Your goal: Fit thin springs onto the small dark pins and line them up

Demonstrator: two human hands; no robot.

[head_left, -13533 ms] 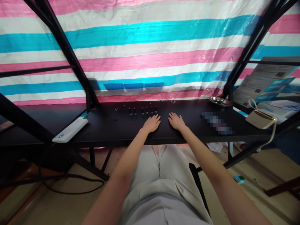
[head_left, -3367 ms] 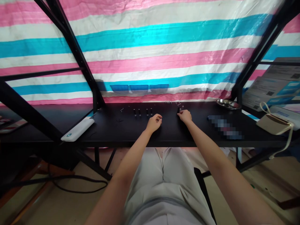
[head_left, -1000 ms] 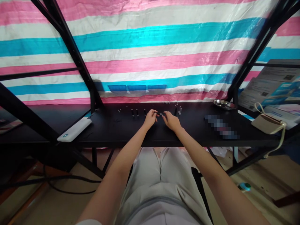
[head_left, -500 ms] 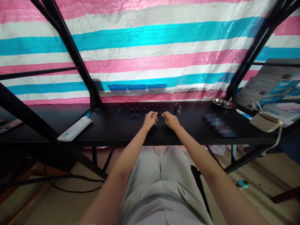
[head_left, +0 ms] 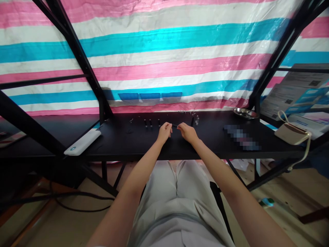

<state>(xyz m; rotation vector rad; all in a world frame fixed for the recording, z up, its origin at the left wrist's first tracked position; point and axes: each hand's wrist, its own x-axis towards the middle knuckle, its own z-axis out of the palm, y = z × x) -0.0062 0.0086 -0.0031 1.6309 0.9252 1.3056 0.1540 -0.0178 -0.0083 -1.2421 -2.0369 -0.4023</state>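
Observation:
Over the middle of the black table [head_left: 120, 145], a small black tube [head_left: 174, 126] spans the gap between my two hands. My left hand [head_left: 164, 133] pinches its left end with closed fingers. The fingertips of my right hand [head_left: 188, 131] close on the right end. Left of my hands stand short black pieces with pale ends [head_left: 150, 123], one partly hidden by my left hand. Just behind my right hand are a black piece [head_left: 192, 120] and some clear pieces [head_left: 197, 120]. Tiny white pieces [head_left: 182, 112] form a row along the back edge.
A shiny metal dish [head_left: 245, 113] sits at the back right, with a blurred-out object [head_left: 241, 138] in front. A beige pouch [head_left: 291, 133] lies at the right end. On the left rests a white oblong device [head_left: 82, 142]. Black frame posts [head_left: 84, 65] flank the table.
Both hands keep their grip on the black tube, nearly in place. The tube looks slightly more visible between the fingers. The view has shifted a little.

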